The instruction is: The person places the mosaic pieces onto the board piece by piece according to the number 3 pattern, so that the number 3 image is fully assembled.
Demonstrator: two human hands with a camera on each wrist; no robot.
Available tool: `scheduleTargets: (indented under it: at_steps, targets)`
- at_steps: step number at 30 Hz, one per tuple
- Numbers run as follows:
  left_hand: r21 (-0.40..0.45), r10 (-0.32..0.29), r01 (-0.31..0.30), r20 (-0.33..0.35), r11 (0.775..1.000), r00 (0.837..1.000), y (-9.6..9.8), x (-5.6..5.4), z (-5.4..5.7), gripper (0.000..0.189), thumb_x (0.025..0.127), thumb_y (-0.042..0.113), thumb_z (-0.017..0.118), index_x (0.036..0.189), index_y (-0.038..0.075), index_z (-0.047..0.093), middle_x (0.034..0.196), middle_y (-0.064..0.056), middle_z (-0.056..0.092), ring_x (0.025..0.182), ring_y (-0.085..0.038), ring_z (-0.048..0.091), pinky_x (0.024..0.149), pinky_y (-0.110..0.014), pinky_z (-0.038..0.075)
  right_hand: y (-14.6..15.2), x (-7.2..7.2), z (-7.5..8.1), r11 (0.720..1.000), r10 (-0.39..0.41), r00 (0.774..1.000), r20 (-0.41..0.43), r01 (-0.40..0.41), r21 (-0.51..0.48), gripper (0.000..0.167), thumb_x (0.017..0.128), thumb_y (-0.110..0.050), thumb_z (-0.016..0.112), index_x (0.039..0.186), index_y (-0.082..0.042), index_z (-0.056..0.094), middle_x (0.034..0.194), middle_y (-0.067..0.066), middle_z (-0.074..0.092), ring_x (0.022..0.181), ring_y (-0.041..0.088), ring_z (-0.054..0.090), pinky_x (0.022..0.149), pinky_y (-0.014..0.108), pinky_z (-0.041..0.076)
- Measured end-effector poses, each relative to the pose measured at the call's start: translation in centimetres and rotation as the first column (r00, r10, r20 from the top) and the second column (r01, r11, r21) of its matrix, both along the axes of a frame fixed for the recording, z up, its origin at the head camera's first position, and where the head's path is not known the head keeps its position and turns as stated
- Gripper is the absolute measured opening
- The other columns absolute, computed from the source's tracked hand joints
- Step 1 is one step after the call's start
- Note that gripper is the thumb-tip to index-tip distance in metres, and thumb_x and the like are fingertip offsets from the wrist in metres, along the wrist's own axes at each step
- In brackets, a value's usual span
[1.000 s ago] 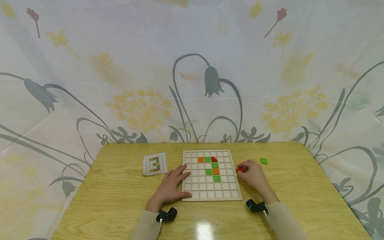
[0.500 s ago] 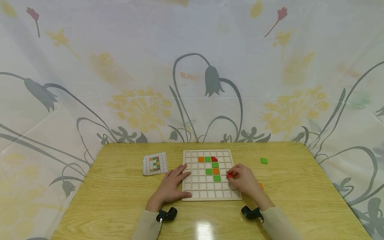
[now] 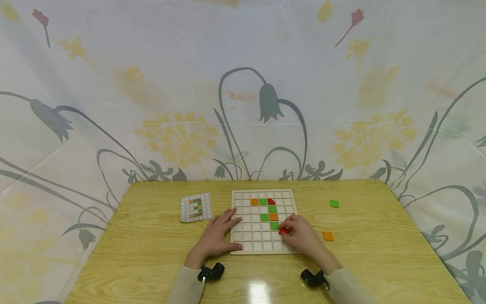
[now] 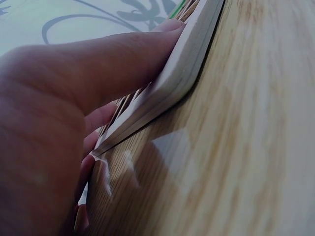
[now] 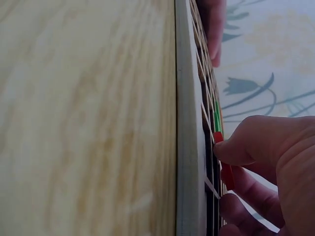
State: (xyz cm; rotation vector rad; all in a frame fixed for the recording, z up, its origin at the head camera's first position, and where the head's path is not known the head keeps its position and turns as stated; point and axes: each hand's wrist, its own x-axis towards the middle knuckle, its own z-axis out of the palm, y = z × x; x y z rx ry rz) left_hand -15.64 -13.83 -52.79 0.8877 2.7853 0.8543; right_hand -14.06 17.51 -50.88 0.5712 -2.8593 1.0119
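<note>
A wooden grid board lies on the table with orange, green and red tiles set in some of its cells. My left hand rests spread on the board's left edge, its thumb on the near left corner; the left wrist view shows the thumb lying over the rim. Between thumb and fingers my right hand pinches a red tile over the board's right part, just below the lowest green tile. In the right wrist view the red tile is tilted and partly hidden by the thumb.
A paper pattern card with a coloured grid lies left of the board. To the right, a loose green tile and a loose orange tile lie on the wooden table. A floral cloth hangs behind.
My right hand has carried the red tile left and nearer, from beside the board to over its cells. The loose orange tile has come into view. My left hand has stayed still.
</note>
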Motion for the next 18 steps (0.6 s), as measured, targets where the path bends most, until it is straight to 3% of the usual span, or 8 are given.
scheduleTargets:
  at_steps: [5, 12, 18]
  targets:
    - [0.009, -0.01, 0.011, -0.016, 1.0, 1.0, 0.01, -0.02, 0.02, 0.084, 0.082, 0.056, 0.073, 0.151, 0.015, 0.047, 0.164, -0.005, 0.023, 0.151, -0.026, 0.017, 0.117, -0.056, 0.014, -0.03, 0.35, -0.26, 0.999, 0.031, 0.998, -0.059, -0.029, 0.033, 0.016, 0.08, -0.003, 0.078, 0.091, -0.014, 0.077, 0.093, -0.008, 0.059, 0.085, 0.013, 0.05, 0.074, 0.032, 0.048]
    - [0.013, -0.015, 0.015, -0.033, 1.0, 0.999, -0.02, -0.07, -0.14, 0.084, 0.082, 0.056, 0.072, 0.15, 0.014, 0.047, 0.164, -0.007, 0.024, 0.15, -0.029, 0.018, 0.116, -0.058, 0.016, -0.01, 0.41, -0.57, 0.996, 0.087, 0.993, -0.078, -0.087, 0.011, 0.017, 0.08, -0.001, 0.077, 0.092, -0.013, 0.077, 0.094, -0.007, 0.06, 0.086, 0.014, 0.049, 0.074, 0.031, 0.049]
    - [0.014, -0.015, 0.015, -0.016, 1.0, 1.0, -0.02, -0.01, 0.01, 0.084, 0.083, 0.056, 0.072, 0.151, 0.014, 0.047, 0.164, -0.006, 0.023, 0.151, -0.027, 0.017, 0.117, -0.057, 0.015, -0.08, 0.53, -0.45, 0.996, 0.09, 0.992, -0.085, -0.09, 0.002, 0.017, 0.08, 0.0, 0.077, 0.092, -0.012, 0.077, 0.094, -0.007, 0.06, 0.086, 0.013, 0.05, 0.073, 0.03, 0.05]
